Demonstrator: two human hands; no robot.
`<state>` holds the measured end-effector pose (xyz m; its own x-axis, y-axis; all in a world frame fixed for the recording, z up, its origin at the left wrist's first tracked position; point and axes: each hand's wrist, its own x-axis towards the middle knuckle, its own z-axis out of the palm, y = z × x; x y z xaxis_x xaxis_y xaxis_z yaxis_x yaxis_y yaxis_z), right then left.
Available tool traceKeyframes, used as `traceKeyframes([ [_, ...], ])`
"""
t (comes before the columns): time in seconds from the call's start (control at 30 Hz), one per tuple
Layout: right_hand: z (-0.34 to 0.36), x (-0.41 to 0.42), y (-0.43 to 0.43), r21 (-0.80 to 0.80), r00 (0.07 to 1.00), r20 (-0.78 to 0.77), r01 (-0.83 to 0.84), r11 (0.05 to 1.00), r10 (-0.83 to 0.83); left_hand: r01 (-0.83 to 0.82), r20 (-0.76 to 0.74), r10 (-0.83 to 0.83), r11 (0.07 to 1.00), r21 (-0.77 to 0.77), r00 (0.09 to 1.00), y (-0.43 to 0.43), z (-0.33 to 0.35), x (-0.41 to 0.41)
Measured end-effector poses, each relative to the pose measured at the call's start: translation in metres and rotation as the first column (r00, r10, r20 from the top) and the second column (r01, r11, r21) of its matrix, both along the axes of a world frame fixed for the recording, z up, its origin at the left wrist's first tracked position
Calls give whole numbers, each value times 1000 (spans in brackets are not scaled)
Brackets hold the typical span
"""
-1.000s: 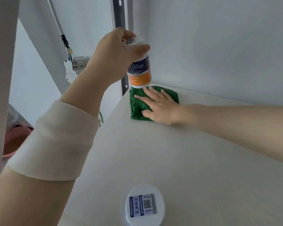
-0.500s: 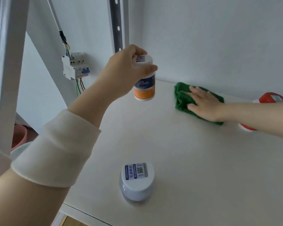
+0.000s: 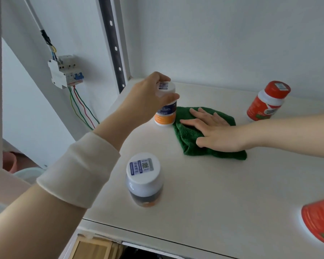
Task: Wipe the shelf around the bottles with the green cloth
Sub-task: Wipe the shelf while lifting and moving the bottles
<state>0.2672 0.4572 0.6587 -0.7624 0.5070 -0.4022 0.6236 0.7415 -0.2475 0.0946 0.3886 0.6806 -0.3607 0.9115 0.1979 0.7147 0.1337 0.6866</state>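
A left hand curls its fingers round the cap of a white-capped bottle. The right hand, fingers straight, presses the green cloth flat on the shelf beside it

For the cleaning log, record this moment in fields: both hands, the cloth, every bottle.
left hand: grips the orange-labelled bottle by its white cap, back left of the shelf; contact with it unclear
right hand: flat on the green cloth, fingers straight
green cloth: bunched on the shelf, next to the held bottle
white-capped bottle: upright, front left, untouched
red-capped bottle: upright, back right, apart from the cloth
red object: blurred at the right edge, unidentified
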Motion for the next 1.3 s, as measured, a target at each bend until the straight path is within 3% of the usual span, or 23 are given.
traceKeyframes([
  [0.2,-5,-7,3,31,983,-21,182,983,-182,-23,-44,23,1000,-5,999,-1,-1,-5],
  [0.33,-7,-6,3,18,923,-36,384,923,-383,-53,-19,54,999,7,998,4,-1,-1],
  [0.43,-6,-14,-5,19,901,-49,432,902,-431,-30,17,30,999,-20,999,6,-2,3],
  [0.53,-6,-15,-13,45,909,-68,414,909,-411,-13,32,14,999,-45,999,-2,1,3],
  [0.63,-10,-12,-20,77,915,-122,396,915,-386,-51,151,29,987,149,988,-41,11,7],
  [0.7,-16,-11,-25,92,923,-184,359,929,-338,5,266,-88,954,299,960,-84,13,19],
  [0.8,-23,-9,-34,130,935,-260,282,951,-242,129,247,-218,934,332,944,-140,-2,42],
  [0.93,-27,-6,-53,123,927,-307,261,957,-214,74,306,-160,958,276,939,-156,-32,60],
  [1.03,-26,-4,-78,131,921,-348,235,963,-177,5,343,-115,952,306,932,-154,-36,62],
  [1.17,-24,10,-132,128,895,-446,81,988,-15,-103,379,-66,907,408,923,-158,-18,50],
  [1.3,-19,41,-179,-61,805,-589,44,997,-71,-132,366,-39,893,430,930,-164,-1,37],
])
